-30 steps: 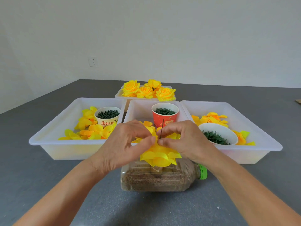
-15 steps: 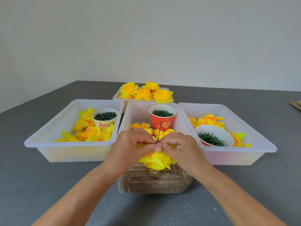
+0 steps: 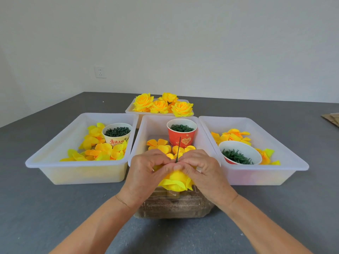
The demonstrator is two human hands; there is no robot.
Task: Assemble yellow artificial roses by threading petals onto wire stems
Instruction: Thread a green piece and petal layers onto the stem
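At lower centre of the frame the half-built rose [image 3: 174, 181] sits over a clear bottle [image 3: 172, 206] lying on the worktop [image 3: 45, 208], its wire stem [image 3: 178, 149] rising between the two hands. To seat this petal layer well, I judge both hands should press evenly downward, keeping the wire upright and centred. The left hand [image 3: 146, 173] and right hand [image 3: 200, 173] meet knuckle to knuckle, fingers [image 3: 165, 168] curled and pinching petals around the wire, wrists angled inward.

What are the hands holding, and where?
Both hands, left and right, pinch the yellow rose at its top, right where the wire sticks up out of the petals.
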